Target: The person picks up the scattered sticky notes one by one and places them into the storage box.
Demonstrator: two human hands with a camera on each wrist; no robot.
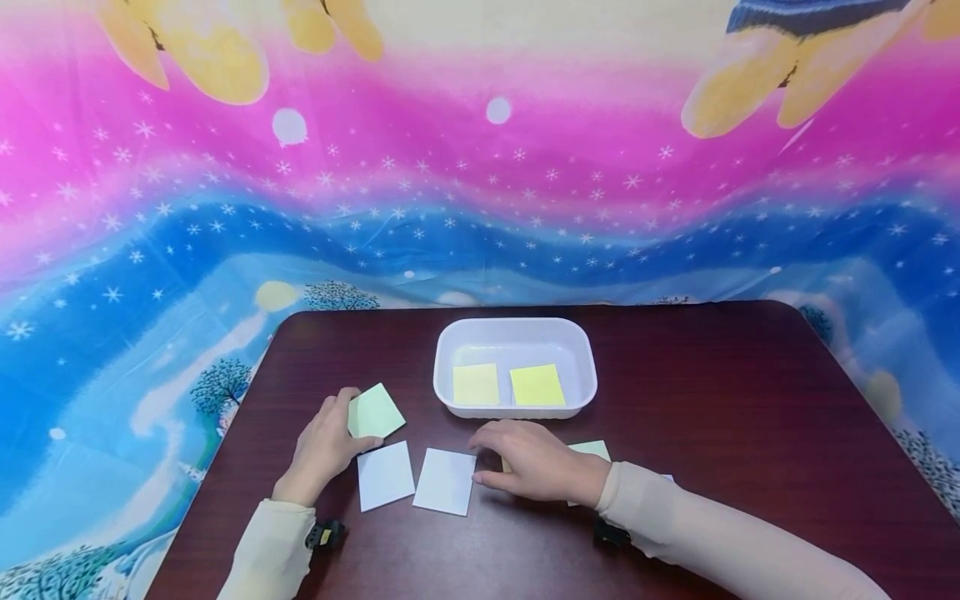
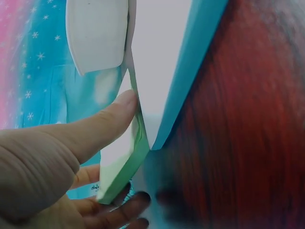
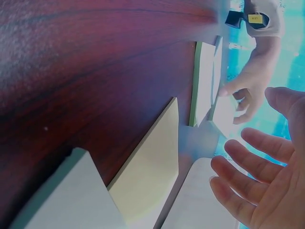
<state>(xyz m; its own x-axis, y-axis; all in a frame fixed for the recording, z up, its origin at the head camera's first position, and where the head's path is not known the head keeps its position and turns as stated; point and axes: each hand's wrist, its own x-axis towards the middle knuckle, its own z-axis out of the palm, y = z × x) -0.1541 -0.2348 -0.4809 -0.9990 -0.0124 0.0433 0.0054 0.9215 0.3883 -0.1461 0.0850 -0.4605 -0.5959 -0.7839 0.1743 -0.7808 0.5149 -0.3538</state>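
My left hand (image 1: 324, 446) grips a pale green sticky-note pad (image 1: 377, 412) by opposite edges, thumb on the near edge and fingers on the far one. Close in front of the thumb lies a white pad (image 1: 386, 477), with a second white pad (image 1: 445, 482) to its right. Over the table in the middle, my right hand (image 1: 536, 462) has its fingers loosely spread and holds nothing. Below it lies a pale yellow pad (image 3: 151, 164), mostly hidden by the hand in the head view. Another pale green pad (image 1: 591, 450) shows partly behind the right wrist.
A white plastic tray (image 1: 515, 412) stands at the back middle of the dark wooden table (image 1: 697, 375). Inside are a cream pad (image 1: 476, 385) and a bright yellow pad (image 1: 537, 386). A patterned cloth (image 1: 480, 183) hangs behind the table. The right sleeve (image 1: 697, 521) covers part of the right side.
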